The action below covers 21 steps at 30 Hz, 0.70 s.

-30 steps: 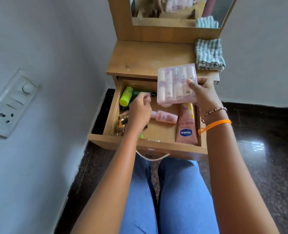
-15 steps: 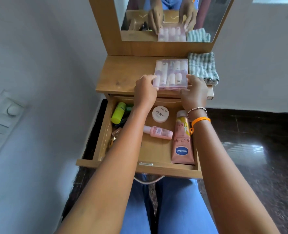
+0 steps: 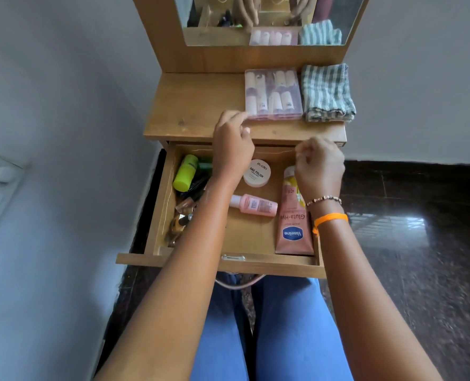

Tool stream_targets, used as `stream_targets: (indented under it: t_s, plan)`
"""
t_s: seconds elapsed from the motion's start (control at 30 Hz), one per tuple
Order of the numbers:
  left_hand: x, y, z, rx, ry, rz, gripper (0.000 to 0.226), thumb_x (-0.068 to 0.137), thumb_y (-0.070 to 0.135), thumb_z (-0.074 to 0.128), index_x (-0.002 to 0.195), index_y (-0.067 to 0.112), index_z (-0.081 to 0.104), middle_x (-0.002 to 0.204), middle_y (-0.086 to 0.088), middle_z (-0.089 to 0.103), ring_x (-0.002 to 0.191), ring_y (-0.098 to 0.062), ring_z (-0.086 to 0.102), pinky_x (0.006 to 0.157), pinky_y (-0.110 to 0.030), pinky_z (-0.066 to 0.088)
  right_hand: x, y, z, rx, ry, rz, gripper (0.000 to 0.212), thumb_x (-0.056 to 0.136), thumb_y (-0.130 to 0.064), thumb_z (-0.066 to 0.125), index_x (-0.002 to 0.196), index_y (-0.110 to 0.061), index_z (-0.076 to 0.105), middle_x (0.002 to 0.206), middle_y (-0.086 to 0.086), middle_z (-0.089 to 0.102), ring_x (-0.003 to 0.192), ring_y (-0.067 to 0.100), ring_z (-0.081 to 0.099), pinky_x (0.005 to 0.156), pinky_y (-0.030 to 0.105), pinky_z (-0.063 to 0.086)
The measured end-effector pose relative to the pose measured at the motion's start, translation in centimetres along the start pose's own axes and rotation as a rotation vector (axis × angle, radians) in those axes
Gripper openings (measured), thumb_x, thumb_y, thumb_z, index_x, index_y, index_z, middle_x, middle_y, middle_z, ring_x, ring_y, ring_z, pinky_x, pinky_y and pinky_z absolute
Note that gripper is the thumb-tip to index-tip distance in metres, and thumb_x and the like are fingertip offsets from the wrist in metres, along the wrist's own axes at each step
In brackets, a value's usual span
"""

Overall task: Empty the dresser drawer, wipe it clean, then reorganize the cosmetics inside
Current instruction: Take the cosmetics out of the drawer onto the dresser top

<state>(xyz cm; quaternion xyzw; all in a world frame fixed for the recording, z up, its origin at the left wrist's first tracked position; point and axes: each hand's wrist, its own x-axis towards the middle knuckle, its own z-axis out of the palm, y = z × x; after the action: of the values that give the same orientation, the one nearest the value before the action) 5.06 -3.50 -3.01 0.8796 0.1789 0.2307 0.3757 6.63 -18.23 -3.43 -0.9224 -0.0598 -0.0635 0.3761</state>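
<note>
Drawer (image 3: pixel 161 204) stands pulled out under the worktop (image 3: pixel 195 111), toward the person's knees, most of its cosmetics not yet taken out.

Head view: the clear case (image 3: pixel 273 94) already lies on the worktop at 12 o'clock, touching the folded cloth (image 3: pixel 327 92) to its 3 o'clock. In the drawer the tube (image 3: pixel 293 224) lies along the 3 o'clock wall, long axis front to back, cap toward 12. It should be soft and light with a slick skin, best taken across the middle. The pink bottle (image 3: pixel 253 204) lies crosswise, cap pointing to 9, small, stiff and apt to roll. The jar (image 3: pixel 257 173) sits flat, lid up, and is easy to pinch at its rim. The green bottle (image 3: pixel 185 173) leans along the 9 o'clock wall, and below it sits a dark clutter, too tangled to name, likely small glass pieces that want care.

Left hand (image 3: pixel 232 144) hovers over the drawer's back edge, its grip loosely curled and holding nothing, fingertips just beside the case's corner. Right hand (image 3: pixel 320 166) hangs over the tube's cap, grip likewise loose and empty.
</note>
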Motion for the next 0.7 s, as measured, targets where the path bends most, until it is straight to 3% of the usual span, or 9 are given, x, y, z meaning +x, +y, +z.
stream_targets:
  t_s: [0.1,0.2,0.43,0.5,0.6,0.7]
  plan:
    - [-3.5,-0.6,-0.4,-0.056,-0.015,-0.028,0.026,0.085,-0.005,0.05,0.092,0.008,0.072,0.096,-0.002,0.06,0.083,-0.006,0.051,0.073,0.002,0.032,-3.1,1.1,-0.2,-0.333,-0.229,0.135,0.022,0.087,-0.016,0.055,0.105,-0.005,0.055,0.118,0.015,0.056,0.104,0.039,0.057,0.079,0.039,0.047]
    - [-6.3,-1.9,-0.3,-0.048,-0.096,-0.115,0.025,0.085,-0.004,0.052,0.086,0.01,0.072,0.093,-0.002,0.061,0.081,-0.007,0.053,0.07,-0.001,0.033,-5.0,1.0,1.4,-0.463,-0.264,0.131,0.035,0.085,-0.018,0.062,0.115,-0.008,0.045,0.121,0.01,0.05,0.109,0.032,0.057,0.077,0.04,0.049]
    - [-9.3,-3.7,-1.4,-0.018,-0.188,-0.225,0.029,0.087,-0.005,0.048,0.089,0.012,0.071,0.101,-0.003,0.062,0.097,-0.014,0.057,0.078,-0.013,0.035,-5.9,1.3,4.7,-0.581,-0.278,0.128,0.032,0.092,-0.006,0.047,0.121,-0.009,0.037,0.126,0.016,0.043,0.106,0.032,0.056,0.07,0.036,0.049]
    - [-9.8,-3.6,-1.7,-0.016,-0.204,-0.235,0.028,0.088,-0.004,0.047,0.091,0.011,0.071,0.103,-0.004,0.061,0.106,-0.016,0.056,0.082,-0.014,0.036,-6.0,1.6,4.7,-0.561,-0.339,0.153,0.039,0.093,-0.014,0.048,0.128,-0.009,0.031,0.125,0.017,0.044,0.104,0.034,0.059,0.072,0.036,0.048]
    - [-10.4,-3.5,-1.8,-0.028,-0.21,-0.242,0.03,0.087,-0.006,0.046,0.092,0.009,0.072,0.108,-0.008,0.064,0.124,-0.021,0.049,0.099,-0.026,0.039,-5.7,2.0,4.4,-0.492,-0.404,0.209,0.054,0.093,-0.029,0.048,0.135,-0.01,0.021,0.122,0.018,0.05,0.107,0.036,0.058,0.076,0.036,0.045]
    - [-10.6,-3.3,-2.0,-0.052,-0.205,-0.25,0.032,0.086,-0.008,0.046,0.091,0.009,0.072,0.111,-0.009,0.065,0.131,-0.021,0.043,0.105,-0.03,0.036,-5.7,2.0,4.1,-0.419,-0.375,0.231,0.056,0.092,-0.03,0.049,0.134,-0.007,0.019,0.117,0.019,0.057,0.103,0.037,0.06,0.074,0.036,0.043]
